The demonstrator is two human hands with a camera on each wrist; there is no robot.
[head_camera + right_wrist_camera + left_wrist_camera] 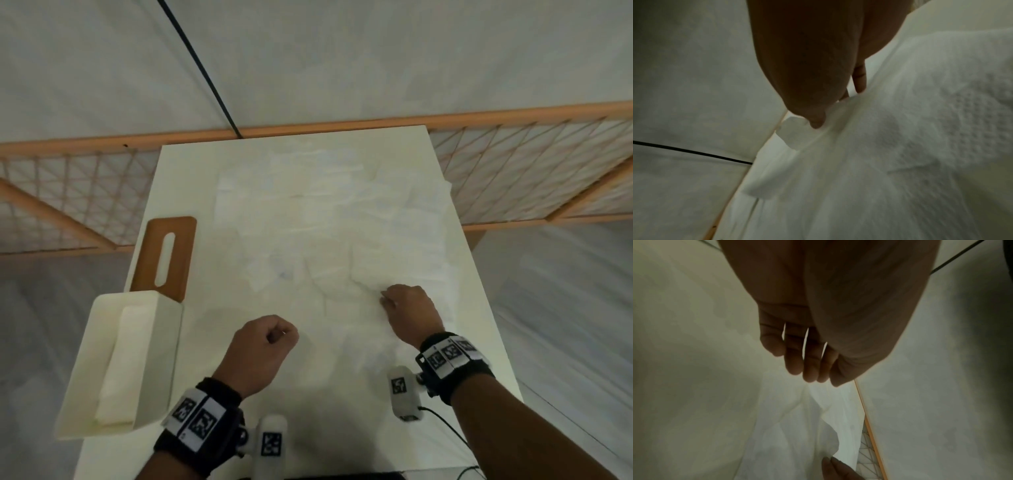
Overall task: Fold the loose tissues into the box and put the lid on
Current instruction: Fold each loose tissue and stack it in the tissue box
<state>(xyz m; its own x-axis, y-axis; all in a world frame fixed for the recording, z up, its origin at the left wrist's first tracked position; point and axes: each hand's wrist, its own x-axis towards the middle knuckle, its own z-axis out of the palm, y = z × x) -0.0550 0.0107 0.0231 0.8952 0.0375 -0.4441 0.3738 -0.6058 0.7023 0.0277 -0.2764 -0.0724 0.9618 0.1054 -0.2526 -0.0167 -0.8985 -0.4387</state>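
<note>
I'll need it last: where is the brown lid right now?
In the head view the brown lid lies flat at the left side of the table, just beyond the open white box and left of the spread tissues.

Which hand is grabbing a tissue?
The right hand. Its thumb and fingers pinch the edge of a loose tissue. The left hand hangs loosely curled and holds nothing.

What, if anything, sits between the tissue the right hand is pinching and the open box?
Only the left hand, which holds nothing, sits between the tissue pinched by the right hand and the box. The brown lid lies beyond the box, off that path, so the box mouth is uncovered.
</note>
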